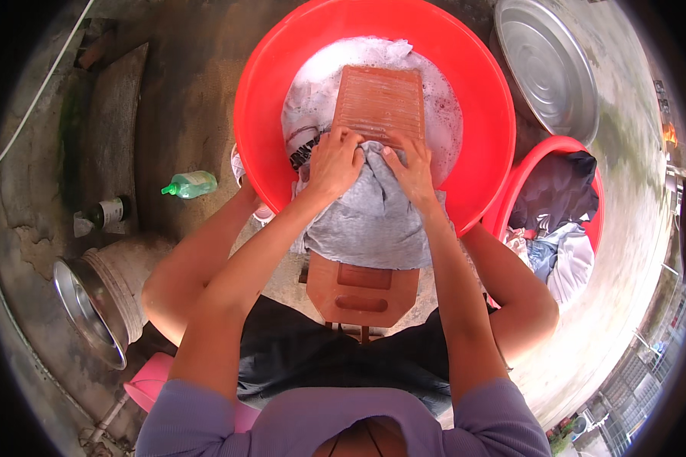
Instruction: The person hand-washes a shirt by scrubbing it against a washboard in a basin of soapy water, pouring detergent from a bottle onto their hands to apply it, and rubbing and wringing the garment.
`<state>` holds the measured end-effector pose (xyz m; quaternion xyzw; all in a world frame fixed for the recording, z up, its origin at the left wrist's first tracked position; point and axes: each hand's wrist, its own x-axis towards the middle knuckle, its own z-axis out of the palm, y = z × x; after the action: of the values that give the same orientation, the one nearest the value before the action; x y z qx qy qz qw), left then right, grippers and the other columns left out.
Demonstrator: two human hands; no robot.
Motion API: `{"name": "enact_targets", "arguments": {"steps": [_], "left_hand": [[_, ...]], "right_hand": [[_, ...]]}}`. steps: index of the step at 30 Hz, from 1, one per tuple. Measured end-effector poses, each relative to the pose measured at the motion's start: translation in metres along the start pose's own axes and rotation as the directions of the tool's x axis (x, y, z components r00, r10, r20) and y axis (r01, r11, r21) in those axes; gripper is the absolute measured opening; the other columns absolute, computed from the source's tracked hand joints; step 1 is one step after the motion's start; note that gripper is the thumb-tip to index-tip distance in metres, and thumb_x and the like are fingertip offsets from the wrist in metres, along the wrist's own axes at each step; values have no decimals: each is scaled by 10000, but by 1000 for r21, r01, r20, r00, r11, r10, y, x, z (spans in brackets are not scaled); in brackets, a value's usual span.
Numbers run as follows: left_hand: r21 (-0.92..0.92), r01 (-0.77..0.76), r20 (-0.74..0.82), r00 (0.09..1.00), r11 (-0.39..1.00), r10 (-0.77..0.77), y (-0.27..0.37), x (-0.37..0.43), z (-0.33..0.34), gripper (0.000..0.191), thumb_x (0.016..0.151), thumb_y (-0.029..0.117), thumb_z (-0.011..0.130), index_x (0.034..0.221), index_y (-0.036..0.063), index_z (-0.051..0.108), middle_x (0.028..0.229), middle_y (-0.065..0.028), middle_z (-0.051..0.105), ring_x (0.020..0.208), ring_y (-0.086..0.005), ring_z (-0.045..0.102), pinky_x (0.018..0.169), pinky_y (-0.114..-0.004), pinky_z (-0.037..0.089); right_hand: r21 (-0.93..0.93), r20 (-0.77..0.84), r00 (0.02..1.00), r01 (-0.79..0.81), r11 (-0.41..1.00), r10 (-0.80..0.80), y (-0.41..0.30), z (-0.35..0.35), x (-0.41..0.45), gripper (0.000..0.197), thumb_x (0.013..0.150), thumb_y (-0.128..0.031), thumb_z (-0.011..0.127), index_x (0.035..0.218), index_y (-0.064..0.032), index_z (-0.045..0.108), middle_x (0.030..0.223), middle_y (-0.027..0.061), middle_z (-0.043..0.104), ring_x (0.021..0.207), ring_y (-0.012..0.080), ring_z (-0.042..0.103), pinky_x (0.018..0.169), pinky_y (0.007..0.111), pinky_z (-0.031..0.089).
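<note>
A wet grey fabric garment (371, 228) lies draped over the lower half of a brown ridged washboard (380, 103). Its top edge is bunched between my two hands. My left hand (337, 163) grips the cloth on the left, fingers curled over the ridges. On the right, my right hand (413, 168) holds it with the thumb on top. The washboard leans into a large red basin (486, 114) of soapy water (443, 108), its handle end towards me. White and dark-patterned cloth (306, 137) soaks left of the board, partly under suds.
A smaller red basin (600, 200) of dark and light clothes stands at right, below a leaning metal basin (549, 74). On the left floor lie a green-capped bottle (191, 184) and a dark bottle (108, 212). A bucket (123, 274) with a metal bowl (86, 308) sits beside my left knee.
</note>
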<state>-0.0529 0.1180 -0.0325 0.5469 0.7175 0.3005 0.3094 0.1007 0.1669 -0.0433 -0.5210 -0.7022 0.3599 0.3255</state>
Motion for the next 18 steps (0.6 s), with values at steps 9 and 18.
{"name": "enact_targets", "arguments": {"steps": [9, 18], "left_hand": [[415, -339, 147, 941, 845, 305, -25, 29, 22, 99, 766, 150, 531, 789, 54, 522, 798, -115, 516, 801, -285, 513, 689, -423, 402], [235, -359, 320, 906, 903, 277, -6, -30, 8, 142, 800, 158, 522, 815, 32, 586, 898, -92, 538, 880, -290, 469, 786, -423, 353]], "right_hand": [[-625, 271, 954, 76, 777, 125, 7, 42, 16, 151, 784, -216, 574, 803, -67, 554, 753, 99, 580, 692, 261, 578, 552, 395, 472], [-412, 146, 988, 113, 904, -56, -6, 22, -56, 167, 783, -176, 561, 699, -34, 584, 699, 83, 581, 726, 285, 550, 768, 416, 392]]}}
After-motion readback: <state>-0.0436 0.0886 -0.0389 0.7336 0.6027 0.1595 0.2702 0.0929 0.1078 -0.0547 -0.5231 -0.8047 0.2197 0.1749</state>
